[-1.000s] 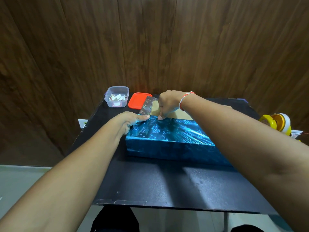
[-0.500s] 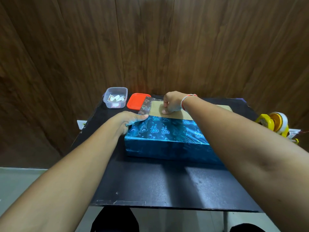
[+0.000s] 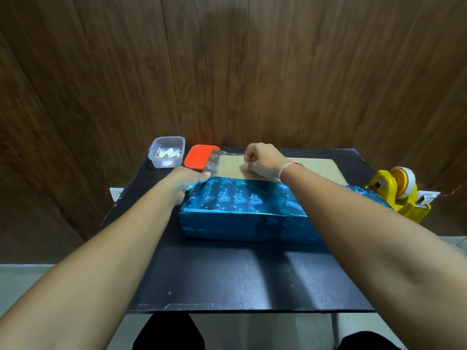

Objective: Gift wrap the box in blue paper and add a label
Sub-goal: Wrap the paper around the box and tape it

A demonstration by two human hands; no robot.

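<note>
A flat cardboard box [image 3: 316, 168] lies on the black table [image 3: 227, 274]. Shiny blue paper with heart prints [image 3: 240, 198] covers its near side and the near half of its top. The far half of the top shows bare brown card. A dark strip of the paper [image 3: 212, 161] sticks up at the far left corner. My left hand [image 3: 184, 183] presses the paper down at the box's left end, thumb on the top edge. My right hand [image 3: 262, 160] is over the far edge of the box, its curled fingers pinching the paper edge there.
A clear plastic tub [image 3: 166, 152] with small printed labels stands at the far left of the table, its red lid [image 3: 198, 156] beside it. A yellow tape dispenser [image 3: 394, 193] sits off the right edge. A wooden wall rises close behind the table.
My right hand has moved from the blue paper's edge on the box top to the far edge of the box. The left hand has stayed in place.
</note>
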